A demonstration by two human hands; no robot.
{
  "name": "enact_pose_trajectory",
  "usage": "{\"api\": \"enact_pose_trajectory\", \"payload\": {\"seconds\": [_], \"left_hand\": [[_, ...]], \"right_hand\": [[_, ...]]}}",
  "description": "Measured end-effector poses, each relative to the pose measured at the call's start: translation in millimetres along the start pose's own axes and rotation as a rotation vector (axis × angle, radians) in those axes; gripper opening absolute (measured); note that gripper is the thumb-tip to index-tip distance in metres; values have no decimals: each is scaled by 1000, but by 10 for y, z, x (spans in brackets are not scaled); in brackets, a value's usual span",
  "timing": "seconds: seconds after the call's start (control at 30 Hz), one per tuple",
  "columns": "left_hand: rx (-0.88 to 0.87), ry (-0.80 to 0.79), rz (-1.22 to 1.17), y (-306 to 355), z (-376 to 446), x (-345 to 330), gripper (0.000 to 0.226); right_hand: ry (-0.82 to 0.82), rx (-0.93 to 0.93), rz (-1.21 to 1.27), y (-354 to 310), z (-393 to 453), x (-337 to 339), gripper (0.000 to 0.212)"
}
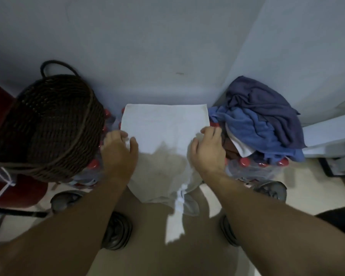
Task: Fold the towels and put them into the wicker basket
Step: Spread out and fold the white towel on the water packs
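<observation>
A white towel [164, 132] lies spread flat in the middle, its near end hanging down over the front edge. My left hand [119, 149] grips the towel's left edge, thumb on top. My right hand [206, 149] grips the right edge the same way. A dark brown wicker basket [48, 126] with a loop handle stands to the left, tipped toward me; I see nothing inside it. To the right sits a heap of unfolded towels [263, 120], dark blue on top, lighter blue below, with a white one poking out.
The towels and basket rest on packs of bottles with red caps [245, 162]. A pale wall [147, 46] rises just behind. A red object [18, 188] with a white tie sits low left. My shoes [118, 230] stand on the light floor below.
</observation>
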State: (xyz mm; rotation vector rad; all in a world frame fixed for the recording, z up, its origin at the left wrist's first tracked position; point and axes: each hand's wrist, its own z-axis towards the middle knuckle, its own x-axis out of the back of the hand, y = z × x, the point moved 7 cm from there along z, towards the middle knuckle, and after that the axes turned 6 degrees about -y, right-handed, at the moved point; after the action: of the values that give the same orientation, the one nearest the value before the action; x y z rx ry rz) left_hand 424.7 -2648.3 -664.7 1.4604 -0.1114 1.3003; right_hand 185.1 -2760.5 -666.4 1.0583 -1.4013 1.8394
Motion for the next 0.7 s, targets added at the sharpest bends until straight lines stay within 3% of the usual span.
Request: {"api": "enact_pose_trajectory", "payload": {"seconds": [0.13,0.23,0.37,0.5,0.7], "left_hand": [[93,26,-115,-206,-558,48,20],[310,-62,-169,-562,-932,-21,24],[532,-273,-276,-916,-1194,-230,26],[556,-323,-359,-887,-1150,-372,36],[537,-226,-392,-864,-978,-315,18]], "right_hand": [[36,-143,74,266,-644,6,7],[-87,-309,24,594,-1015,-147,12],[-265,-551,389,862,-1192,-446,16],[-184,-637,589,850,-1185,-581,24],[-162,-783,676,941,-1218,-696,18]]}}
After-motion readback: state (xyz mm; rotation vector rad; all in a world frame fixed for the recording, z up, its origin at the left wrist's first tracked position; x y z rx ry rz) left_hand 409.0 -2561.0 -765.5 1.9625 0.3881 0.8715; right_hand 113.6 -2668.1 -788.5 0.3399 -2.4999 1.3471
